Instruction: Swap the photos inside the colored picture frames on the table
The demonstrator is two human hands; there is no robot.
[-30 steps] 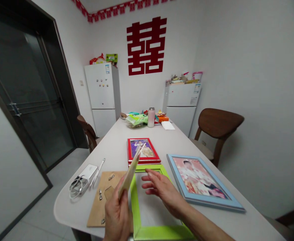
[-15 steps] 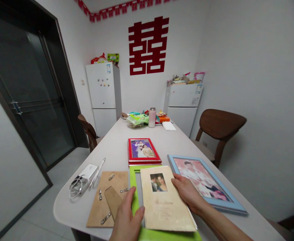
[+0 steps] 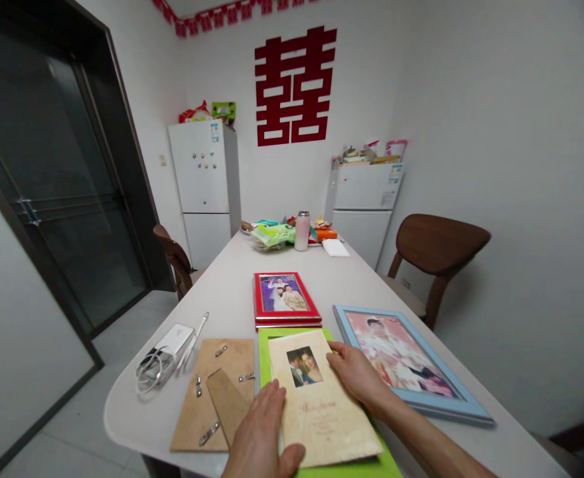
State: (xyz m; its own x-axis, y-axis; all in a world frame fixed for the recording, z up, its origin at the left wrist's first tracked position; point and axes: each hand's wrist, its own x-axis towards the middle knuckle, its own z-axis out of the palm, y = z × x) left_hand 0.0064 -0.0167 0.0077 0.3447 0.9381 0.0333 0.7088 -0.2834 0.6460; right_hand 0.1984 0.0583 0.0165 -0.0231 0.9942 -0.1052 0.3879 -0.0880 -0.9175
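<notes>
A cream paper insert (image 3: 322, 411) with a small couple's photo lies slightly askew over a lime green picture frame (image 3: 266, 340). My right hand (image 3: 356, 375) grips the insert's upper right edge, thumb on top and fingers mostly hidden. Along its left edge rests my left hand (image 3: 265, 431), fingers stretched out and thumb apart, touching the paper. Left of the green frame is a brown backing board (image 3: 187, 411) with metal clips and a stand leg (image 3: 227, 401). A red picture frame (image 3: 257, 299) stacked on another lies beyond, and a light blue picture frame (image 3: 421, 398) lies to the right.
A white charger with its cable (image 3: 155, 375) and a white pen-like stick (image 3: 195, 335) lie at the left. Farther back stand a pink bottle (image 3: 302, 232) and green bags (image 3: 275, 236). Wooden chairs (image 3: 441, 242) flank the white table (image 3: 137, 425), with its rounded corner at near left.
The cream insert has shifted left and settled lower over the green frame, covering more of its opening. My right hand moved left with it; my left hand now touches its left edge.
</notes>
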